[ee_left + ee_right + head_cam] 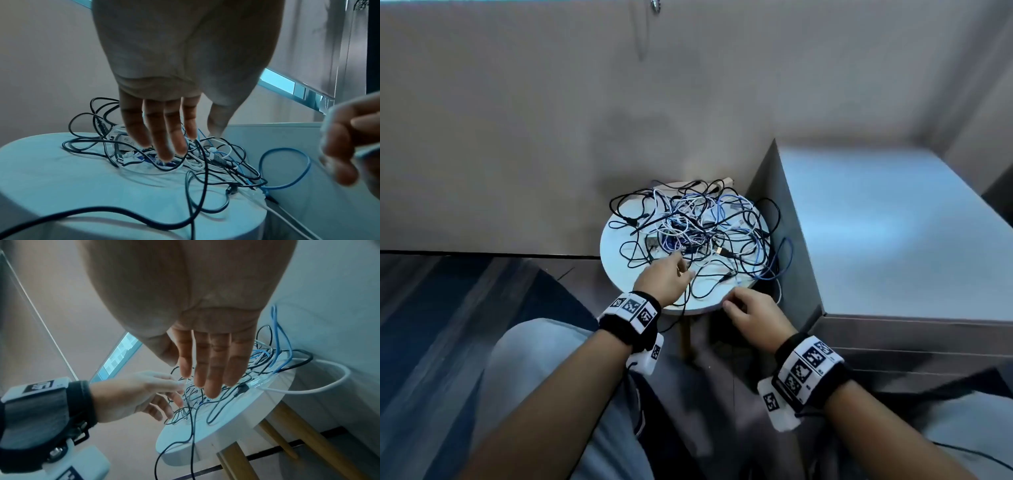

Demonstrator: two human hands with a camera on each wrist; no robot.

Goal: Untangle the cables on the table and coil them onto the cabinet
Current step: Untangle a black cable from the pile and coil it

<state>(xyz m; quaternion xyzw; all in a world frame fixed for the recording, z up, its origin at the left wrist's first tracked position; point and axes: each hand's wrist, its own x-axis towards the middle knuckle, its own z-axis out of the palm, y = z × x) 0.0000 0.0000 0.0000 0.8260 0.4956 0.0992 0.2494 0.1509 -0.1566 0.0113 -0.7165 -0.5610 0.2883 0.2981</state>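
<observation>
A tangle of black, white and blue cables (698, 233) (205, 162) (265, 360) lies heaped on a small round white table (619, 270) (61, 178) (226, 423). My left hand (683, 269) (185, 146) (174, 395) hovers over the near side of the pile, fingers straight and spread, holding nothing. At the table's near right edge my right hand (732, 303) (205, 382) is empty too, with relaxed fingers. The grey cabinet (893, 222) (329, 305) stands just right of the table, its top bare.
A blue cable loop (284, 148) and a white cable loop (308, 391) hang off the table toward the cabinet. A black cable (191, 451) drops off the near edge. Wooden legs (236, 459) carry the table. A wall stands behind; my knee (544, 377) is below.
</observation>
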